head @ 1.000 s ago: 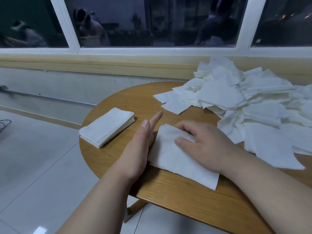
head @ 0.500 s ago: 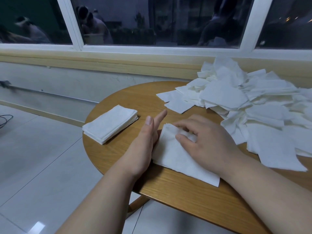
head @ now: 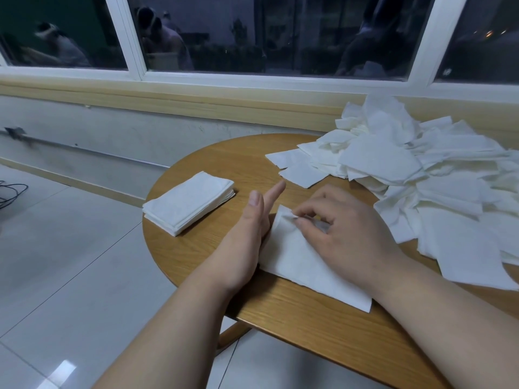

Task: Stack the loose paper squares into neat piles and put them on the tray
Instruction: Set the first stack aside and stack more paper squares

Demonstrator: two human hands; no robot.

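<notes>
Sitting at about 9 o'clock on the table [head: 309,318], close to the rim, is the squared-up stack [head: 188,203], with a strip of bare wood between it and the left hand [head: 247,237]. That hand stands on edge, fingers straight and pressed together, butted against the left edge of the sheet [head: 295,262] at 6 o'clock. The sheet's near corner ends just inside the table edge. The right hand [head: 345,231] lies on it, fingertips curled, pinching the lifted far corner. The heap [head: 421,175] sprawls from 12 to 3 o'clock, just beside that hand.
</notes>
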